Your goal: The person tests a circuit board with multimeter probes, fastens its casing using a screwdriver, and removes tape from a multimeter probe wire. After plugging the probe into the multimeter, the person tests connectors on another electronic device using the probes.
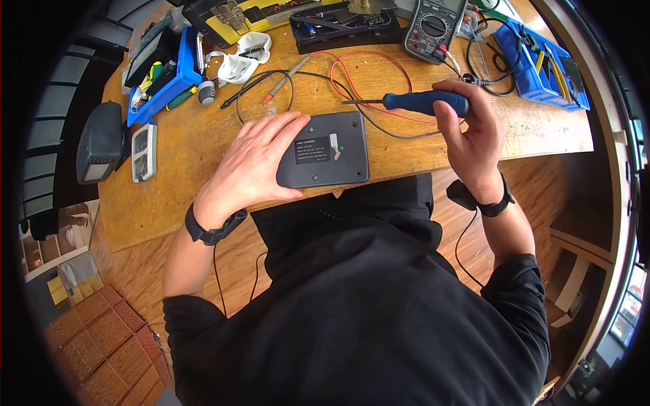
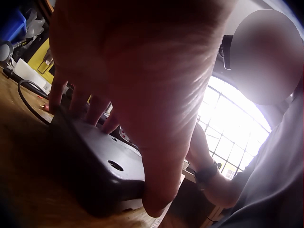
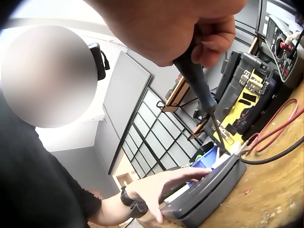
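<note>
A black charger case (image 1: 349, 172) lies on the wooden table with its labelled face up. The left hand (image 1: 254, 159) grips it from the left, fingers over the far edge and thumb at the near edge. In the left wrist view the case (image 2: 102, 147) shows a round screw hole, with the left hand (image 2: 137, 85) above it. The right hand (image 1: 477, 128) holds a blue screwdriver (image 1: 416, 103) by its handle, the shaft pointing left above the table. In the right wrist view the screwdriver (image 3: 197, 85) hangs from the right hand (image 3: 190, 28), its tip near the case (image 3: 204, 194).
Blue bins (image 1: 179, 81) stand at the left and right (image 1: 542, 84). A multimeter (image 1: 435, 30) lies at the back, with red and black leads (image 1: 342, 78) beyond the case. Also there are a white part (image 1: 237, 66), a yellow toolbox (image 1: 254, 17) and a grey-white box (image 1: 143, 152).
</note>
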`<state>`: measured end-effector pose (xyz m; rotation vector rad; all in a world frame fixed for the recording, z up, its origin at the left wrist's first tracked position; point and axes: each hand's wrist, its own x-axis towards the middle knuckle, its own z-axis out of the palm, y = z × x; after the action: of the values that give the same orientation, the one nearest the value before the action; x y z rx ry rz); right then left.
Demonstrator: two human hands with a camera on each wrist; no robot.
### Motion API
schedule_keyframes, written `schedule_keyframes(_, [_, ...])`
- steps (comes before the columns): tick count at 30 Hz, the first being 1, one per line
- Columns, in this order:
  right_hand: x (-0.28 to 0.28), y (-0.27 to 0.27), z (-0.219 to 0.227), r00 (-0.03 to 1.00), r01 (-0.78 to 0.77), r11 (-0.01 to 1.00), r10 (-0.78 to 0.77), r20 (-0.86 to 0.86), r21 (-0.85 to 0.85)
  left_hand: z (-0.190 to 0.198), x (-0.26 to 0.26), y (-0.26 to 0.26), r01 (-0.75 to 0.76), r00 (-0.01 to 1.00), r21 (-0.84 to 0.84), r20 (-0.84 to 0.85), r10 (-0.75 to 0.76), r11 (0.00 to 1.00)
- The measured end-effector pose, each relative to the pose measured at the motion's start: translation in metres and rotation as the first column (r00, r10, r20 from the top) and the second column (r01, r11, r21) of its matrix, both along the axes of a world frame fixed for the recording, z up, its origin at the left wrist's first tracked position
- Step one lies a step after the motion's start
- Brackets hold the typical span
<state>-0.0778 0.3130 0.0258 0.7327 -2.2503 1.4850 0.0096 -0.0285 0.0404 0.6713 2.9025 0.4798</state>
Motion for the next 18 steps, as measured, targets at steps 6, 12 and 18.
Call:
schedule_keyframes(6, [0.003, -0.004, 0.016, 0.996, -0.017, 0.998, 0.022, -0.089, 0.053, -0.001, 0.001, 0.0, -0.017, 1.0, 0.027, 0.013, 0.017, 0.999])
schedule_keyframes(12, [0.003, -0.009, 0.015, 0.993, -0.045, 0.997, 0.052, -0.11, 0.065, -0.008, 0.006, 0.003, -0.03, 0.999, 0.044, -0.015, 0.031, 0.999])
schedule_keyframes(18, [0.004, -0.011, 0.015, 0.995, -0.037, 0.997, 0.044, -0.094, 0.073, -0.009, 0.005, 0.001, -0.031, 0.999, 0.106, 0.015, 0.03, 0.994])
